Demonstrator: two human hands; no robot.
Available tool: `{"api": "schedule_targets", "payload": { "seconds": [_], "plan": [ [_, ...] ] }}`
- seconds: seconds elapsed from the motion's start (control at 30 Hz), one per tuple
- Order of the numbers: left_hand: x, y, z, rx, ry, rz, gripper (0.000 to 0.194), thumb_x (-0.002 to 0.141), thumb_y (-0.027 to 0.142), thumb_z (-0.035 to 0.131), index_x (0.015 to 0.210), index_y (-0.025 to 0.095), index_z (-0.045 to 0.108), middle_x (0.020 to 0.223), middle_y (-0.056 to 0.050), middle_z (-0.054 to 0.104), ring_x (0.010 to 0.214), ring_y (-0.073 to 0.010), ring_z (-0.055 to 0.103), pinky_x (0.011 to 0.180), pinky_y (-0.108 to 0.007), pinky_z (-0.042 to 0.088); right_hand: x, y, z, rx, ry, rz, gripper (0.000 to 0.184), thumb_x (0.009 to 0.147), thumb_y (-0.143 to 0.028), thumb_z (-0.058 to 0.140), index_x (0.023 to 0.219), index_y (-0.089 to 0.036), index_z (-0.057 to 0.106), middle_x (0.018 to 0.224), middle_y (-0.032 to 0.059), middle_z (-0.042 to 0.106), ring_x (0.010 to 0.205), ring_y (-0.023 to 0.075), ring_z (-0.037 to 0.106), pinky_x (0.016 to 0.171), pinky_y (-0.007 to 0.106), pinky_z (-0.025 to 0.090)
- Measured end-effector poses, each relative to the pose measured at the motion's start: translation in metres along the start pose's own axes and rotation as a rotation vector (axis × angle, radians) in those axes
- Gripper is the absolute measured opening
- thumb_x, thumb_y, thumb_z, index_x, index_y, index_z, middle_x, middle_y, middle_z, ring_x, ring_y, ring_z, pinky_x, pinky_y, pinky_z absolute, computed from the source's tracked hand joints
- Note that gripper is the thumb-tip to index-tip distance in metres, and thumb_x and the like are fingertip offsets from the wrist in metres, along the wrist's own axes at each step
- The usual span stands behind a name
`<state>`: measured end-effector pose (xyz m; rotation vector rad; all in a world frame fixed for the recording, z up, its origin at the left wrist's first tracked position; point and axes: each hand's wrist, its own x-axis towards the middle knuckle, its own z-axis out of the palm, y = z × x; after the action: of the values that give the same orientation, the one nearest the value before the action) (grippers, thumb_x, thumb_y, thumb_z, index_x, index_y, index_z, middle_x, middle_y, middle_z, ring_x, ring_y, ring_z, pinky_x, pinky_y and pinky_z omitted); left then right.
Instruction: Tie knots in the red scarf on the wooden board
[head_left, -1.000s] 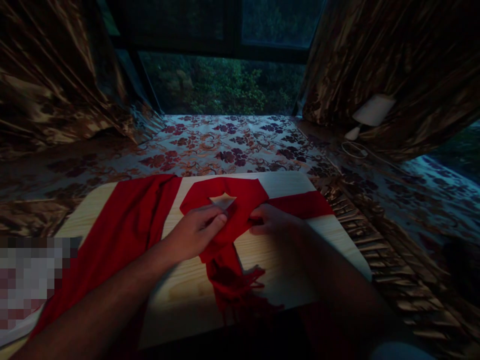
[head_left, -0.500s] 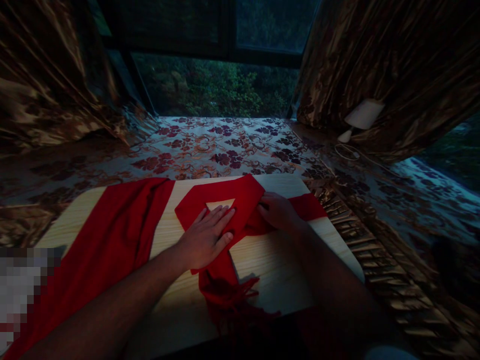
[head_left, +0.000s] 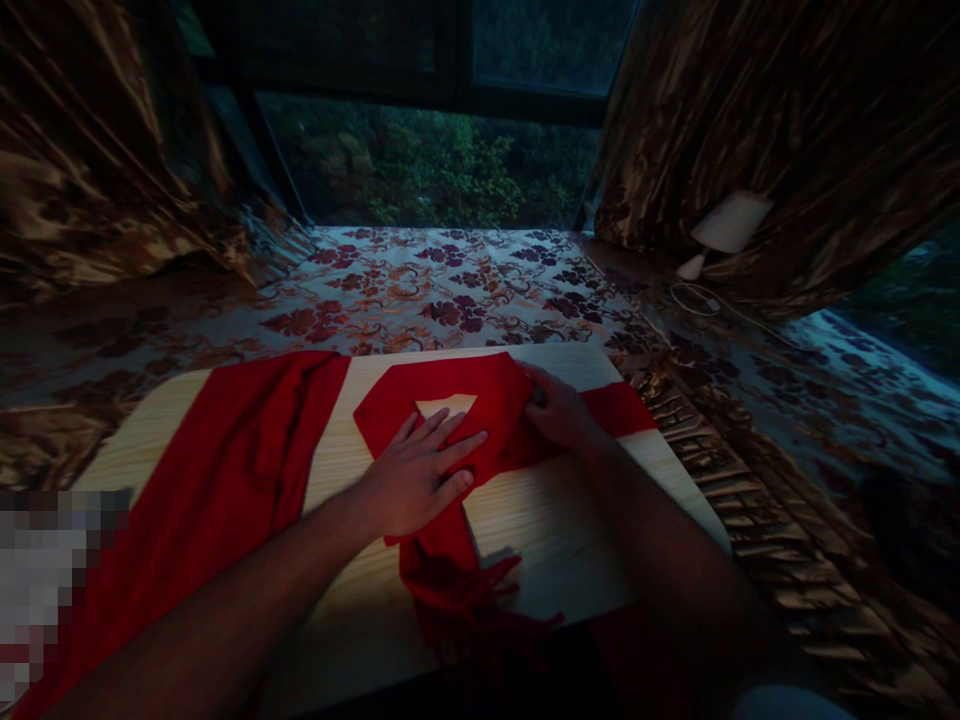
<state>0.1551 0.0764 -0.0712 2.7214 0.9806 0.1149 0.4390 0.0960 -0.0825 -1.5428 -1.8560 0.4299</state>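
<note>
A red scarf (head_left: 450,372) lies folded into a loop on a pale wooden tabletop (head_left: 540,530), with a small patch of wood showing through its middle. One fringed end hangs toward me at the near edge; another length runs to the right edge. My left hand (head_left: 420,475) rests flat on the loop's near left part, fingers spread. At the loop's right corner, my right hand (head_left: 562,408) has its thumb and fingers closed on the fold. The fingertips are partly hidden there.
A wide red cloth length (head_left: 240,440) covers the table's left side. Beyond the table is a flower-patterned cover (head_left: 442,285) below a window, with brown curtains (head_left: 750,110) on both sides. A small white lamp (head_left: 731,222) lies tilted at the right with its cord.
The scarf's right corner has shifted slightly right and fills out rounder, with my right hand moving along with it. The fingers of my left hand have spread wider on the scarf.
</note>
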Motion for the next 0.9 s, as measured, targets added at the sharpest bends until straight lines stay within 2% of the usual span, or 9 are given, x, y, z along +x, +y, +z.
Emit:
{"api": "schedule_targets", "payload": {
  "seconds": [0.1,0.27,0.43,0.53,0.6,0.7,0.77,0.8,0.9],
  "plan": [
    [0.0,0.0,-0.001,0.009,-0.005,-0.003,0.055,0.102,0.057,0.031,0.155,0.044,0.031,0.166,-0.005,0.024,0.153,-0.0326,0.02,0.12,-0.063,0.018,0.001,0.003,0.0,0.134,0.026,0.041,0.058,0.073,-0.017,0.06,0.131,-0.02,0.065,0.124,0.0063,0.07,0.109,0.0224,0.064,0.099,0.037,0.048],
    [0.0,0.0,-0.002,0.018,-0.011,0.019,0.055,0.101,0.057,0.032,0.155,0.045,0.03,0.167,-0.004,0.022,0.153,-0.0327,0.019,0.121,-0.063,0.018,0.005,0.003,0.005,0.228,0.184,0.168,0.031,0.074,-0.034,0.069,0.101,-0.019,0.075,0.101,0.0061,0.075,0.089,0.0212,0.066,0.084,0.036,0.052],
    [-0.002,0.001,-0.004,-0.01,0.021,0.019,0.067,0.102,0.055,0.03,0.162,0.033,0.006,0.167,-0.008,0.018,0.154,-0.0289,0.021,0.122,-0.06,0.018,0.004,-0.011,0.0,0.295,0.425,0.225,0.025,0.073,-0.032,0.07,0.093,-0.018,0.075,0.092,0.006,0.075,0.081,0.0197,0.065,0.077,0.033,0.052],
    [-0.003,0.0,-0.004,-0.033,0.02,0.009,0.071,0.103,0.054,0.028,0.162,0.027,-0.002,0.167,-0.009,0.022,0.153,-0.0265,0.022,0.123,-0.058,0.018,0.001,-0.019,-0.01,0.237,0.503,0.211,0.022,0.076,-0.033,0.068,0.09,-0.018,0.074,0.089,0.0054,0.073,0.078,0.0187,0.064,0.075,0.031,0.05],
    [-0.003,-0.001,-0.004,-0.032,-0.004,0.014,0.069,0.103,0.055,0.027,0.162,0.028,0.004,0.166,-0.007,0.024,0.153,-0.0273,0.021,0.123,-0.059,0.016,-0.002,-0.02,-0.018,0.097,0.439,0.214,0.014,0.076,-0.028,0.065,0.084,-0.019,0.073,0.084,0.0043,0.072,0.077,0.018,0.064,0.075,0.029,0.049],
    [-0.003,-0.002,-0.005,-0.005,-0.034,0.022,0.061,0.103,0.056,0.027,0.159,0.033,0.024,0.165,-0.004,0.026,0.154,-0.0295,0.019,0.123,-0.06,0.014,-0.005,-0.014,-0.027,-0.169,0.117,0.276,0.007,0.074,-0.02,0.063,0.078,-0.02,0.068,0.077,0.0025,0.07,0.073,0.0173,0.062,0.069,0.028,0.044],
    [-0.003,-0.002,-0.005,0.007,-0.042,0.026,0.057,0.102,0.057,0.028,0.156,0.038,0.033,0.165,-0.003,0.026,0.154,-0.0306,0.02,0.122,-0.062,0.014,-0.005,-0.01,-0.031,-0.309,-0.049,0.348,0.008,0.075,-0.024,0.065,0.082,-0.021,0.066,0.079,0.0033,0.071,0.072,0.0182,0.062,0.065,0.028,0.042],
    [-0.003,-0.002,-0.005,0.007,-0.044,0.028,0.056,0.102,0.057,0.03,0.155,0.04,0.034,0.165,-0.003,0.026,0.153,-0.0312,0.02,0.122,-0.062,0.014,-0.005,-0.008,-0.032,-0.362,-0.078,0.384,0.012,0.077,-0.028,0.065,0.086,-0.021,0.066,0.082,0.0045,0.072,0.074,0.0191,0.063,0.064,0.028,0.041],
    [-0.002,-0.001,-0.006,-0.005,-0.049,0.029,0.056,0.1,0.059,0.033,0.154,0.042,0.035,0.166,-0.003,0.025,0.153,-0.033,0.021,0.121,-0.064,0.014,-0.003,-0.003,-0.041,-0.498,-0.047,0.459,0.019,0.086,-0.035,0.059,0.097,-0.02,0.065,0.091,0.0087,0.073,0.082,0.0218,0.066,0.068,0.03,0.043]
  ]
}}
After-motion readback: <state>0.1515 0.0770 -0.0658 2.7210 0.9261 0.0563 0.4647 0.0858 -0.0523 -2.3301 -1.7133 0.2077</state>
